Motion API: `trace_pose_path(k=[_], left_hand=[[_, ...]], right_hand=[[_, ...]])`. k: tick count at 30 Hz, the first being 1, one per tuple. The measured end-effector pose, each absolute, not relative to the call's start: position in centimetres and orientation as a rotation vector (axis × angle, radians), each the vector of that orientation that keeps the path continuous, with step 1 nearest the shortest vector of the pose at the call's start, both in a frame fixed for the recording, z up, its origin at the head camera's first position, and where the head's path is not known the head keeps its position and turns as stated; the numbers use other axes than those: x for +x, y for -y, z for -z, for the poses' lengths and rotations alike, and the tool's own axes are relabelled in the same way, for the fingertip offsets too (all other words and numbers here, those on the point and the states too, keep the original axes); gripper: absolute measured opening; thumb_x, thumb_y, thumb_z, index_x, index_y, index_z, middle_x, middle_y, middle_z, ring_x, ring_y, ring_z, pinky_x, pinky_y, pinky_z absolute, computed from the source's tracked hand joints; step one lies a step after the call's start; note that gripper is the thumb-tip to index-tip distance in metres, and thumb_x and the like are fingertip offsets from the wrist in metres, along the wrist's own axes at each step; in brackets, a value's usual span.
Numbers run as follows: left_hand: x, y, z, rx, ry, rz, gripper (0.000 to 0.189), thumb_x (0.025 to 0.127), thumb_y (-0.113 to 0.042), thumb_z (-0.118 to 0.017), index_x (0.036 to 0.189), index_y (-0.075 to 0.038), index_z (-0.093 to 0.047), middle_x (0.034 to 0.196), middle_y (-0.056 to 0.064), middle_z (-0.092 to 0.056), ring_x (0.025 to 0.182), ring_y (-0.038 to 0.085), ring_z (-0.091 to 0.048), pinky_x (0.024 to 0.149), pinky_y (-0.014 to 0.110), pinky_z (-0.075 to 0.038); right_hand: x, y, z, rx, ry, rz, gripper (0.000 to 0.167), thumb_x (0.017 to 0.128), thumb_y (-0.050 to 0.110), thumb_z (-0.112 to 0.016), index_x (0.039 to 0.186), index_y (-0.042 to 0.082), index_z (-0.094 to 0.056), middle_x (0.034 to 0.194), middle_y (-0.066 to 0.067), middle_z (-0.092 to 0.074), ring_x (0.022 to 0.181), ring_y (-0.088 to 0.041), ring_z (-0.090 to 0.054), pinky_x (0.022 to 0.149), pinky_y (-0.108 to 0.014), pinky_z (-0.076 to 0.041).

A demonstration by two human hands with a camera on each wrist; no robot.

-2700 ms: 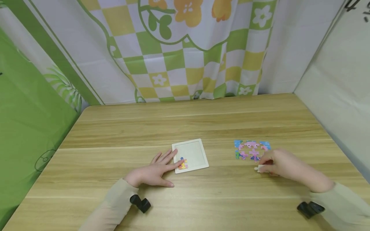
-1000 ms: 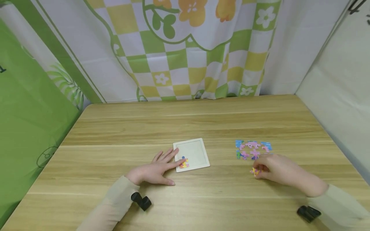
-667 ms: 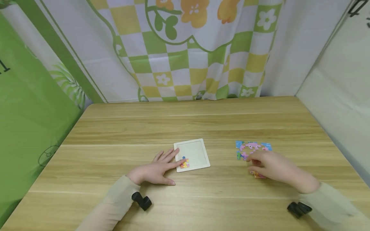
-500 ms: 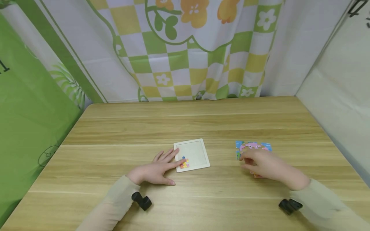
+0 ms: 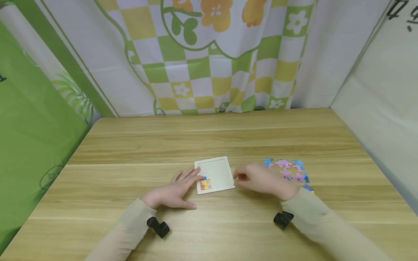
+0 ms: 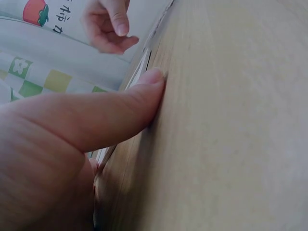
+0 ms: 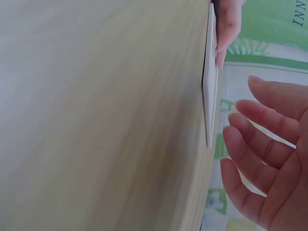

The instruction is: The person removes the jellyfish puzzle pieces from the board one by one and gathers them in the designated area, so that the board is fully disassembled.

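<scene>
In the head view a white puzzle tray lies in the middle of the table. A yellow and pink jigsaw piece sits in its near left corner, with a small blue tab above it. My left hand rests flat beside the tray, its fingertips over the left rim. At the tray's right edge hovers my right hand, fingers loosely bent; in the right wrist view its thumb and fingers stand apart with nothing between them. To the right lie several pink and blue jigsaw pieces, partly hidden by the right hand and sleeve.
The wooden table ends at a checked green and yellow curtain. A white wall borders it on the right, a green cloth on the left. Each wrist wears a black camera mount.
My right hand has let go of a yellow and pink jigsaw piece near the group and moved left to the tray. The left index finger has shifted slightly off the piece in the tray.
</scene>
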State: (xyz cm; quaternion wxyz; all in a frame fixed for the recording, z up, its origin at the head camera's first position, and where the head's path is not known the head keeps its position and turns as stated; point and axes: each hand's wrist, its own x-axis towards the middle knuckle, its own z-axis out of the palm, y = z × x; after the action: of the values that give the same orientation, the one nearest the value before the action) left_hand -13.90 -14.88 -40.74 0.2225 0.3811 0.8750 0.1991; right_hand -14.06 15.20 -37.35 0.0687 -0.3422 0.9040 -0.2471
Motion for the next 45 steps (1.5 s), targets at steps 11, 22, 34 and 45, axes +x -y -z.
trace_pose_path(k=[11,22,34,45], left_hand=[[-13.7,14.9,40.4,0.987,-2.426,-0.497,0.091,0.085,-0.039,-0.068,0.151,-0.007,-0.014,0.156,0.023,0.012,0.144,0.040,0.009,0.114,0.060,0.000],[-13.6,15.0,40.2,0.965,-2.440,-0.455,0.099,0.085,-0.040,-0.068,0.152,-0.001,-0.005,0.156,0.024,0.013,0.144,0.040,0.013,0.114,0.060,0.001],[-13.4,14.7,40.1,0.950,-2.431,-0.441,0.098,0.086,-0.040,-0.067,0.152,-0.002,-0.006,0.156,0.023,0.014,0.143,0.039,0.015,0.111,0.064,0.006],[-13.5,14.6,40.0,0.949,-2.437,-0.451,0.098,0.086,-0.040,-0.067,0.151,0.000,-0.007,0.156,0.024,0.012,0.144,0.041,0.012,0.111,0.065,0.005]], right_hand=[[-15.4,-10.7,37.7,-0.979,-2.697,0.730,0.016,0.081,0.017,-0.074,0.093,0.007,-0.070,0.084,-0.001,-0.064,0.077,-0.012,-0.057,0.070,-0.024,-0.048],[-15.8,-7.8,37.8,-0.913,-2.678,0.653,0.033,0.076,0.019,-0.079,0.105,0.006,-0.069,0.095,-0.005,-0.063,0.080,-0.014,-0.053,0.075,-0.032,-0.048],[-15.8,-6.3,37.9,-0.855,-2.668,0.612,0.033,0.073,0.016,-0.081,0.102,0.006,-0.071,0.096,-0.006,-0.062,0.085,-0.017,-0.055,0.079,-0.036,-0.049],[-15.9,-6.0,38.2,-0.821,-2.711,0.545,0.030,0.072,0.018,-0.083,0.098,0.009,-0.072,0.092,-0.003,-0.061,0.085,-0.017,-0.054,0.075,-0.034,-0.048]])
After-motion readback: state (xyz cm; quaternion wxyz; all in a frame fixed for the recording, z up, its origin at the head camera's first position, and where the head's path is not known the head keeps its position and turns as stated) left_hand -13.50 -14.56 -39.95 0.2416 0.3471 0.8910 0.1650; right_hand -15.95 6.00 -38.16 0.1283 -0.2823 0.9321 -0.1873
